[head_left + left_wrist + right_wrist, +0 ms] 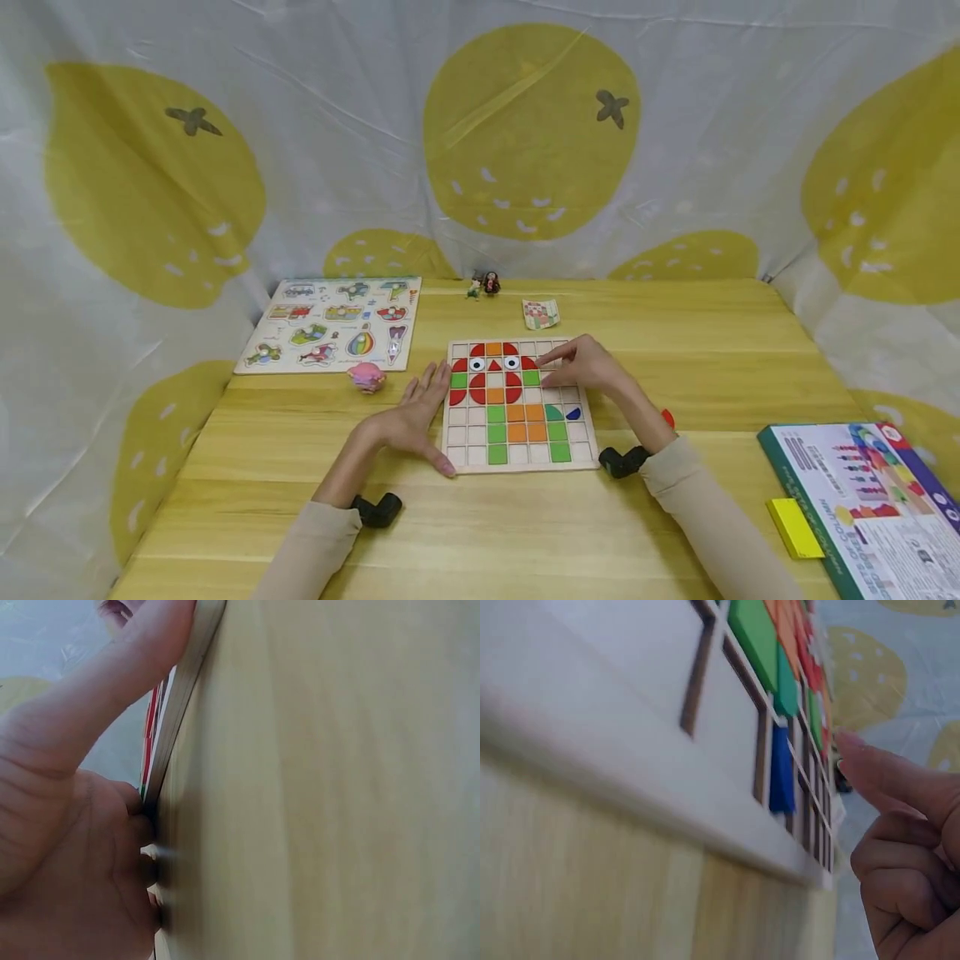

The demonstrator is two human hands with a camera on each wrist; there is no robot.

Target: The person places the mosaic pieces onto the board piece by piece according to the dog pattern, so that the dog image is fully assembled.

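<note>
A wooden grid board (472,435) lies on the table, with red, orange, green, teal and blue pieces in its squares. Along its left edge rests my left hand (408,421), fingers spread and thumb at the near left corner; the left wrist view shows this hand (71,847) against the board's side. Over the board's upper right is my right hand (588,367), its index fingertip at a red quarter-circle piece (528,364). Finger and thumb stand apart in the head view, with no piece visible between them. A blue piece (781,769) sits tilted in its square.
A picture puzzle board (341,333) lies at the back left, near a pink toy (367,377). Small figurines (491,283) and a pattern card (541,314) are behind the grid board. At right are a game box (870,500), a yellow block (795,529) and a red piece (667,418).
</note>
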